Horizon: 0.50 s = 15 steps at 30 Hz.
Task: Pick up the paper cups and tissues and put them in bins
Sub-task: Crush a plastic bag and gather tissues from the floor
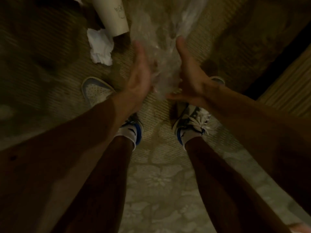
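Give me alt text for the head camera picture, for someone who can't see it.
Seen from above, a person's left hand and right hand flank a blurred clear plastic bag, fingers straight. On the carpet to the left lie a paper cup on its side and a crumpled tissue beside it; sneakers show below.

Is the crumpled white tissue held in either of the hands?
No, the crumpled white tissue lies on the patterned carpet beside the white paper cup, apart from the left hand and right hand at the clear plastic bag.
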Available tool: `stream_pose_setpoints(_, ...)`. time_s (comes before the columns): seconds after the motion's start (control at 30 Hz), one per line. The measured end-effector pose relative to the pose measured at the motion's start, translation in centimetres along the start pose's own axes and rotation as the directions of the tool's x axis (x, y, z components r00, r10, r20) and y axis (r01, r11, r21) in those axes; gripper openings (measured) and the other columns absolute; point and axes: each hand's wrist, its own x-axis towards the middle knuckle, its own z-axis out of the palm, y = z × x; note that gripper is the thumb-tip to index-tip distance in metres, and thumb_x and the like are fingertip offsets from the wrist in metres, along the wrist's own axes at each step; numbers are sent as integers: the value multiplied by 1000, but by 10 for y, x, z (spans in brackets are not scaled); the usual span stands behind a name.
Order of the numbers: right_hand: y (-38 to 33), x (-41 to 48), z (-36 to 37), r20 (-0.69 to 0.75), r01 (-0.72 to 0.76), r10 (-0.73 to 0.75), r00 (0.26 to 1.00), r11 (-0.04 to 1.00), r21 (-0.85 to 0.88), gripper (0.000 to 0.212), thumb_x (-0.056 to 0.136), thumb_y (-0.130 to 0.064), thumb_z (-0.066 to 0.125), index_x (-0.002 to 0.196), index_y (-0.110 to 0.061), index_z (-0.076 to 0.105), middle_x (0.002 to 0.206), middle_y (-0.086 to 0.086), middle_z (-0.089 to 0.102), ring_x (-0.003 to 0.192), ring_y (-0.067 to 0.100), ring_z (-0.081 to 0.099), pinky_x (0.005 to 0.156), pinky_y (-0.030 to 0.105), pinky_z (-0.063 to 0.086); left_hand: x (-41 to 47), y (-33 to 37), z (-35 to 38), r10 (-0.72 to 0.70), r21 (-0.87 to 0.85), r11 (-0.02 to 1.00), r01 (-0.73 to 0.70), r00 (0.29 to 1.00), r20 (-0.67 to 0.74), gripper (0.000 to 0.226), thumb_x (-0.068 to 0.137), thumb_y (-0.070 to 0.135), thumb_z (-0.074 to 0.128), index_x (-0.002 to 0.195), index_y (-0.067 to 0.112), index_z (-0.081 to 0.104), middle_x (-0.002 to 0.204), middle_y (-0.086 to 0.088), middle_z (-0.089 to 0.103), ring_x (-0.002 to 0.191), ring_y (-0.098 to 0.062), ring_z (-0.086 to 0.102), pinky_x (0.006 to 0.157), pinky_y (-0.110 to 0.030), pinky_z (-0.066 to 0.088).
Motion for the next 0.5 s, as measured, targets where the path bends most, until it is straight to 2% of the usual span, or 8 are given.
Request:
stream_pose_setpoints(0.07, -5, -7, 14, 68, -37, 35, 997, 999, 39, 77, 83, -85, 24, 140, -38, 48, 127, -7, 65, 112, 17, 65, 91, 51, 50, -14, 4, 7, -13, 74, 997, 22, 993, -119, 56, 103, 55, 18, 116, 22, 62, 96, 10, 72, 93, -8, 69, 91, -31, 55)
stream_pose_setpoints(0.13, -10, -16, 30, 8, -88, 87, 996, 992, 87, 76, 82, -81, 39, 133, -27, 55, 118, 1, 70, 103, 23, 69, 86, 48, 54, -31, 5, 10, 20, 224, 974, 17, 986, -165, 49, 103, 52, 24, 114, 21, 61, 102, 4, 66, 99, -17, 64, 100, -33, 46)
stream_pose_setpoints(0.17, -13, -21, 35, -58, -92, 98, 994, 992, 91, 70, 85, -73, 47, 127, -19, 59, 109, 4, 72, 95, 24, 72, 80, 43, 57, -40, 8, 10, 54, 346, 938, 5, 986, -160, 50, 103, 51, 25, 118, 19, 61, 101, 2, 64, 96, -17, 62, 99, -24, 39)
stream_pose_setpoints(0.2, -15, -25, 40, -128, -78, 88, 988, 994, 79, 58, 89, -63, 54, 119, -13, 62, 100, 6, 74, 86, 23, 73, 71, 38, 58, -48, 10, 9, 84, 480, 877, 1, 984, -156, 49, 104, 49, 27, 117, 17, 62, 98, 1, 63, 90, -16, 60, 89, -15, 32)
stream_pose_setpoints(0.27, -20, -35, 44, -225, -57, 58, 973, 998, 11, 38, 92, -45, 61, 105, -10, 64, 87, 6, 72, 71, 19, 73, 57, 29, 57, -60, 14, 5, 205, 629, 775, -59, 965, -162, 42, 105, 38, 34, 97, 12, 66, 88, -2, 64, 80, -16, 59, 64, -16, 29)
stream_pose_setpoints(0.33, -25, -43, 44, -255, -45, 27, 966, 997, -62, 34, 90, -41, 63, 104, -11, 63, 96, 5, 72, 78, 19, 72, 64, 32, 60, -76, 29, 3, 332, 594, 797, -110, 902, -278, 38, 103, 40, 44, 71, 22, 55, 73, 2, 58, 67, -7, 54, 56, -19, 34)
stream_pose_setpoints(0.43, -35, -61, 43, -251, 18, -78, 965, 972, -233, 32, 93, -29, 60, 115, -5, 63, 106, 6, 68, 92, 22, 67, 76, 33, 58, -87, 48, -2, 466, 501, 836, -222, 769, -438, 37, 91, 53, 58, 100, 18, 53, 112, -9, 56, 100, -15, 55, 81, -23, 48)
stream_pose_setpoints(0.5, -44, -81, 45, -148, 95, -166, 975, 912, -400, 16, 94, -21, 59, 101, -8, 65, 91, 2, 67, 82, 17, 65, 66, 24, 56, -98, 69, -2, 502, 437, 835, -334, 787, -359, 54, 89, 53, 60, 131, 21, 47, 137, -9, 42, 121, -15, 45, 86, -12, 46)
